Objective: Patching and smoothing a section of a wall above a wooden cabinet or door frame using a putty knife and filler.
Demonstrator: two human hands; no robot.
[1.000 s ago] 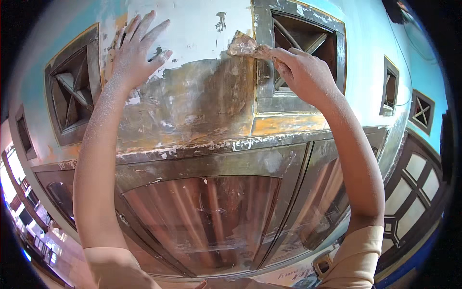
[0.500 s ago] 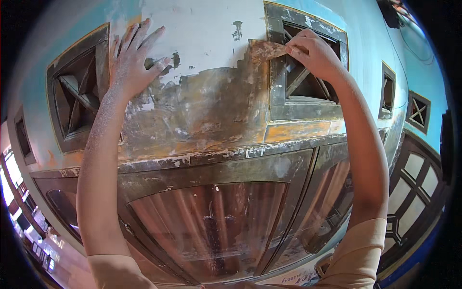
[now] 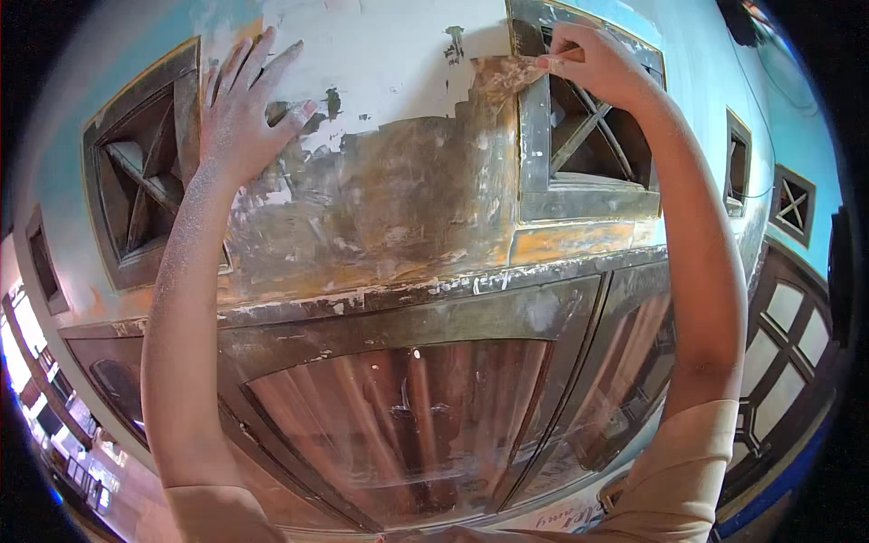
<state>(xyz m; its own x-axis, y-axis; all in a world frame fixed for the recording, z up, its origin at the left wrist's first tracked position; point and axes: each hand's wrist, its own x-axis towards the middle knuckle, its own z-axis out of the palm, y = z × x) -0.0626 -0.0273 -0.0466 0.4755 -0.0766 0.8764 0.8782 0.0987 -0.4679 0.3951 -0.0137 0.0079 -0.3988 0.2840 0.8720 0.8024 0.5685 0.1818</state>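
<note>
My left hand [image 3: 237, 122], powdered with pale dust, rests against the wall with its fingers spread, beside the left vent opening. In my right hand [image 3: 599, 71] is a scraper [image 3: 507, 78] with a wide, smeared blade, pinched between thumb and fingers in front of the right vent frame. Its blade lies at the wall, by the edge of the white coating [image 3: 389, 54]. Below that ragged edge spreads a bare brown, patchy surface [image 3: 389, 190]. How firmly the blade presses cannot be seen.
Dark wooden vent frames with crossed slats flank the patch, the left one [image 3: 136, 181] and the right one [image 3: 588, 204]. Beneath runs a paint-flecked ledge [image 3: 362, 297] above glazed panels [image 3: 407, 416] with curtains behind. A panelled door [image 3: 783, 348] stands at far right.
My right hand and the scraper have moved slightly upward along the wall. My left hand stays at the same spot, while the view has shifted a little.
</note>
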